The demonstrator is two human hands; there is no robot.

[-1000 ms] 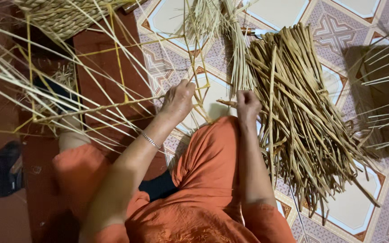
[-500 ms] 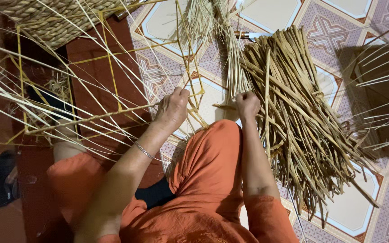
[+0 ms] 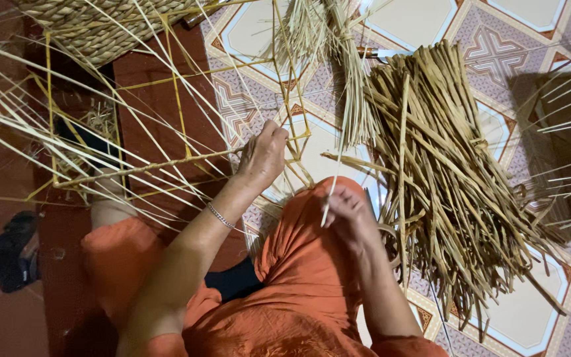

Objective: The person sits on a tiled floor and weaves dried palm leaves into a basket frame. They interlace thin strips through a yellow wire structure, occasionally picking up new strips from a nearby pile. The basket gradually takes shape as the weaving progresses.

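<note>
Orange cloth covers the knee on which the right hand [image 3: 350, 213] rests, its fingers pinched on a pale straw strand [image 3: 331, 192] (light, springy, easily creased, so best gripped near its end). Beyond, the left hand [image 3: 262, 153] is closed around a yellow frame rod [image 3: 160, 165]. Right of those fingers lies the dry reed pile [image 3: 444, 172]. Half a second earlier, the right hand was held higher.

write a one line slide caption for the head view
Seated person in orange: left hand grips a yellow wire frame, right hand pinches a pale straw strand.
</note>
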